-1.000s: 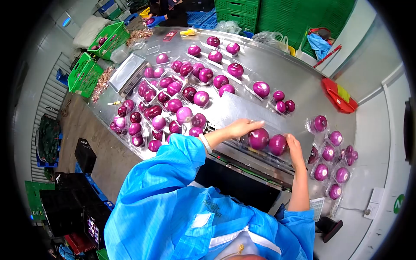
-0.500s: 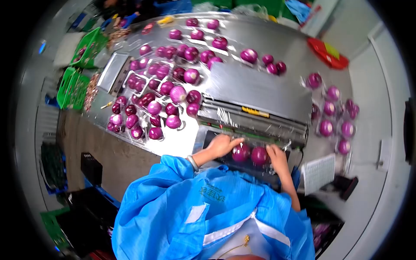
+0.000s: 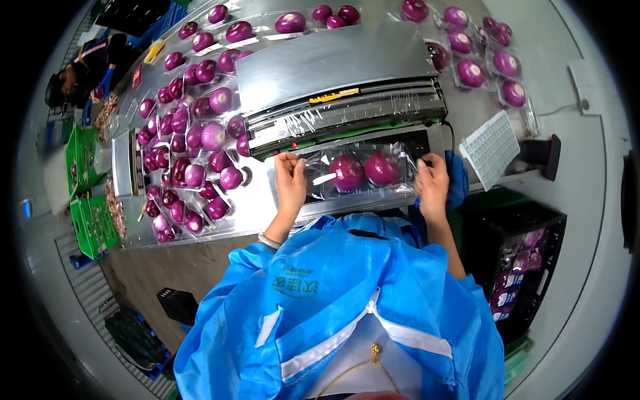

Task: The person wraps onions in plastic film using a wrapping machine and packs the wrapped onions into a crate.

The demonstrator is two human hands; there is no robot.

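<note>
Two red onions (image 3: pixel 347 173) lie side by side under clear plastic film (image 3: pixel 320 175), on the dark plate (image 3: pixel 410 141) at the front of a wrapping machine (image 3: pixel 333 67). At the film's left edge, my left hand (image 3: pixel 290 179) has its fingers closed in a pinch on the film. My right hand (image 3: pixel 432 179) is at the opposite edge, also closed on the film. A tray under the onions is hard to make out through the shine.
Trays of red onions (image 3: pixel 213 136) crowd the steel table on the left, and more packs (image 3: pixel 470 73) stand at the right. A printed sheet (image 3: pixel 490 150) is beside the machine. A black crate (image 3: pixel 520 267) holds packed onions. Another person (image 3: pixel 93 67) is at the far left.
My hands have moved apart to either side of the onions, drawing the film out around them. The camera view has shifted, bringing the black crate further into sight.
</note>
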